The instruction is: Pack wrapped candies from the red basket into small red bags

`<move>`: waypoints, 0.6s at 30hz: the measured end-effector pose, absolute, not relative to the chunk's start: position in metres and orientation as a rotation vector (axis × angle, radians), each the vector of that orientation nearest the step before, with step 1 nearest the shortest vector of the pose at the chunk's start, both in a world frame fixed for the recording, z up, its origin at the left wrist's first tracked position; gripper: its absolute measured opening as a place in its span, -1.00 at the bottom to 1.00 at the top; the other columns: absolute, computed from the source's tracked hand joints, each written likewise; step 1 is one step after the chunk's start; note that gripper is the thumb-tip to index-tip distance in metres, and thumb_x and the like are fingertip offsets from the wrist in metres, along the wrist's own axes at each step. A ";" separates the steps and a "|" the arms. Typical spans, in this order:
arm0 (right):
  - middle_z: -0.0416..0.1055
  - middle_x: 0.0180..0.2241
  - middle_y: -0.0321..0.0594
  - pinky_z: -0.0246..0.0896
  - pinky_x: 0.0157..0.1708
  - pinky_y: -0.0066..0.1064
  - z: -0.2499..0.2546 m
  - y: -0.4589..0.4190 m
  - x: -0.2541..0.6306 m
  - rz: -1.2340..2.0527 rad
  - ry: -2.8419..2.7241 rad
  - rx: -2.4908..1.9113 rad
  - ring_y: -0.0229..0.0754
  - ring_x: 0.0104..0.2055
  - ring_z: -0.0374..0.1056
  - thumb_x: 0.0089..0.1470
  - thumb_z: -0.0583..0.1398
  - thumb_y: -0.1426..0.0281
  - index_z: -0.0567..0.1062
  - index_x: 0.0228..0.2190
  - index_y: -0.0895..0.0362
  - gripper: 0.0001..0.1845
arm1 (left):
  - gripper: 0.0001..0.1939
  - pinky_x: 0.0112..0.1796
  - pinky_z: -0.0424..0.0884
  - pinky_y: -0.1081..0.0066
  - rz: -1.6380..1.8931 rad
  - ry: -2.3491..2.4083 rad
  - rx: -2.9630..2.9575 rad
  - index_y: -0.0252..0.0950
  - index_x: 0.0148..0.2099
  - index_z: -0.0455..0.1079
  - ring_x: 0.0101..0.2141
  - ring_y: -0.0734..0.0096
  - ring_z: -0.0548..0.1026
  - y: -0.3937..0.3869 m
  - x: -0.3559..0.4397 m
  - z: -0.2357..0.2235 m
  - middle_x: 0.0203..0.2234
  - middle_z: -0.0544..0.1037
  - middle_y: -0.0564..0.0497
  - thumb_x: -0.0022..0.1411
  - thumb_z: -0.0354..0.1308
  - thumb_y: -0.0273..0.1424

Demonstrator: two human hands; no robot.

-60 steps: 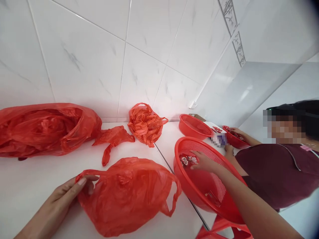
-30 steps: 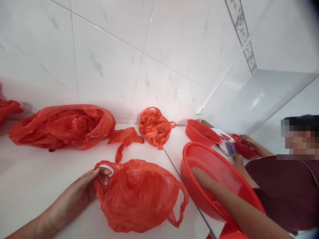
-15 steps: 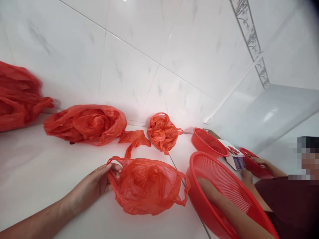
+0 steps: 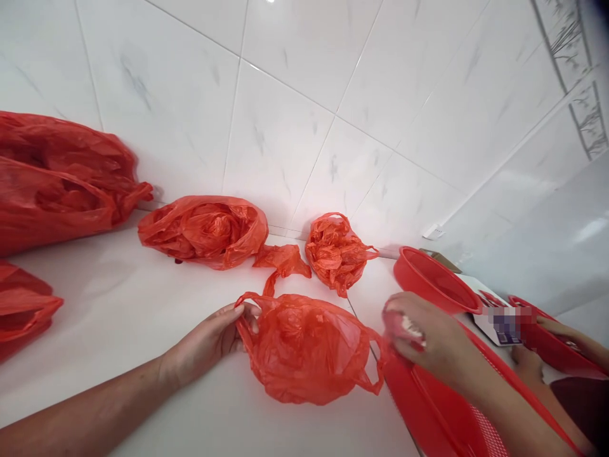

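Note:
My left hand (image 4: 212, 339) pinches the left handle of a crumpled red plastic bag (image 4: 307, 349) lying on the white counter (image 4: 118, 317). My right hand (image 4: 423, 339) is raised beside the bag's right handle, above the rim of a large red mesh basket (image 4: 428, 406). Its fingers are curled round a small pale and reddish item that is blurred.
Several other red plastic bags lie along the tiled wall: a big one (image 4: 57, 178) far left, one (image 4: 204, 228) in the middle, a small one (image 4: 335, 251) further right. A second red basket (image 4: 428, 279), a white box (image 4: 499, 317) and another person's hands (image 4: 556, 330) at a red dish are at the right.
My right hand has lifted out of the large basket, closed on something small, and moved toward the bag. The view has swung left, bringing more bags into sight. My left hand has kept its hold.

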State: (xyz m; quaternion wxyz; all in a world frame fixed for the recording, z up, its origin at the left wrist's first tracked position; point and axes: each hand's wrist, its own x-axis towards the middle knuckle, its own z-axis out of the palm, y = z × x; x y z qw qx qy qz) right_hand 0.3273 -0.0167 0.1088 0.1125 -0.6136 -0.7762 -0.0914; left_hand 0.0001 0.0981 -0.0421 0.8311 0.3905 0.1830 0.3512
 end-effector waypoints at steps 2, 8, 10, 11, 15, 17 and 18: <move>0.39 -0.19 -0.24 0.25 -0.36 -0.43 0.103 -0.010 0.289 -0.172 -2.437 -1.722 -0.17 -0.20 0.35 -0.14 0.12 0.57 0.37 -0.27 0.01 -0.66 | -0.72 -0.29 0.37 0.40 0.750 0.375 0.843 -0.26 -0.19 0.40 -0.35 0.38 0.40 0.098 0.000 -0.043 -0.39 0.43 0.00 0.33 -0.07 -0.23; 0.40 -0.24 -0.28 0.25 -0.31 -0.40 0.053 0.024 0.230 -0.048 -2.731 -1.611 -0.16 -0.20 0.32 -0.27 0.12 0.71 0.41 -0.25 0.03 -0.50 | -0.71 -0.31 0.36 0.38 0.751 0.346 0.858 -0.27 -0.19 0.41 -0.37 0.36 0.42 0.098 0.000 -0.043 -0.39 0.45 -0.03 0.32 -0.06 -0.23; 0.37 -0.11 -0.25 0.27 -0.19 -0.35 0.049 0.030 0.229 0.024 -2.689 -1.641 -0.11 -0.09 0.30 -0.24 0.17 0.67 0.40 -0.13 0.00 -0.42 | -0.71 -0.29 0.37 0.35 0.752 0.339 0.865 -0.28 -0.18 0.40 -0.36 0.34 0.43 0.099 0.000 -0.044 -0.39 0.45 -0.03 0.32 -0.07 -0.23; 0.33 -0.02 -0.24 0.26 -0.12 -0.32 0.052 0.031 0.230 0.075 -2.642 -1.655 -0.09 -0.02 0.27 -0.23 0.21 0.62 0.37 -0.05 -0.03 -0.36 | -0.70 -0.29 0.37 0.34 0.752 0.334 0.871 -0.29 -0.18 0.40 -0.35 0.33 0.43 0.099 0.001 -0.045 -0.38 0.45 -0.04 0.33 -0.08 -0.23; 0.26 0.10 -0.31 0.20 0.01 -0.30 0.075 0.014 0.254 0.146 -2.373 -1.756 -0.12 0.08 0.23 -0.03 0.20 0.43 0.27 0.08 -0.13 -0.38 | -0.69 -0.27 0.38 0.32 0.735 0.332 0.876 -0.31 -0.18 0.40 -0.33 0.32 0.44 0.102 0.001 -0.048 -0.37 0.46 -0.04 0.34 -0.09 -0.25; 0.35 0.03 -0.28 0.23 -0.04 -0.27 0.086 0.000 0.280 0.043 -2.171 -1.841 -0.11 0.03 0.29 0.06 0.16 0.34 0.37 0.00 -0.10 -0.58 | -0.69 -0.24 0.38 0.32 0.731 0.335 0.878 -0.32 -0.17 0.40 -0.31 0.31 0.45 0.103 0.002 -0.049 -0.36 0.46 -0.05 0.34 -0.10 -0.25; 0.39 -0.02 -0.24 0.26 -0.10 -0.25 0.089 -0.008 0.297 -0.014 -2.040 -1.881 -0.08 -0.03 0.33 0.06 0.17 0.28 0.42 -0.06 -0.06 -0.64 | -0.68 -0.24 0.38 0.31 0.732 0.335 0.880 -0.32 -0.17 0.40 -0.31 0.31 0.45 0.103 0.002 -0.049 -0.35 0.46 -0.05 0.34 -0.10 -0.25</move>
